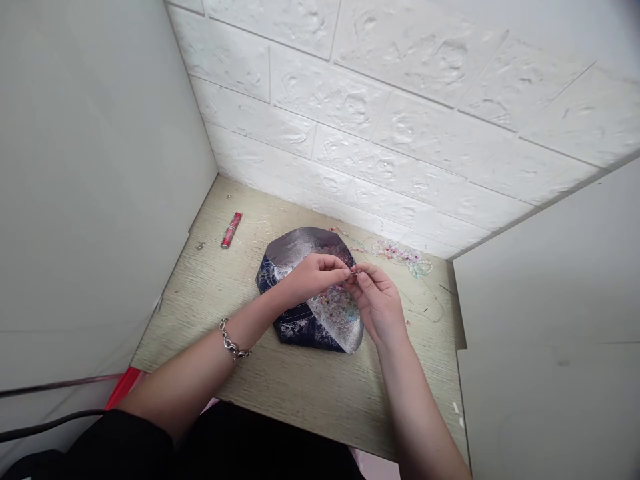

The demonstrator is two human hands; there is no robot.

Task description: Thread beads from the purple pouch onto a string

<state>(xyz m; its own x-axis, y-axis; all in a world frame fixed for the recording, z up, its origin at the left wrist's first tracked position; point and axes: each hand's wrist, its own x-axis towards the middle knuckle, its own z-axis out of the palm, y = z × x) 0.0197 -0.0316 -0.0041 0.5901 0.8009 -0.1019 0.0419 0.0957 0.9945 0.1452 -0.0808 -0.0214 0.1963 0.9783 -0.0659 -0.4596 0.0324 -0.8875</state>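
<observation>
Both hands meet above an open bag [303, 333], dark blue outside and silver inside, that lies on the table. Many small coloured beads [337, 303] fill it. My left hand [320, 273] reaches in from the left, thumb and forefinger pinched together. Opposite it, my right hand [377, 297] is also closed in a pinch, fingertips touching or almost touching those of the left. Something tiny and thin shows between the fingertips, too small to name. A silver chain bracelet [230, 340] sits on my left wrist.
Strung beads [400, 255] lie in a tangle at the back right, with loose thread near them. A red tube [231, 231] rests at the back left. White brick-patterned wall [350, 133] and side panels [100, 167] close in the table [310, 387].
</observation>
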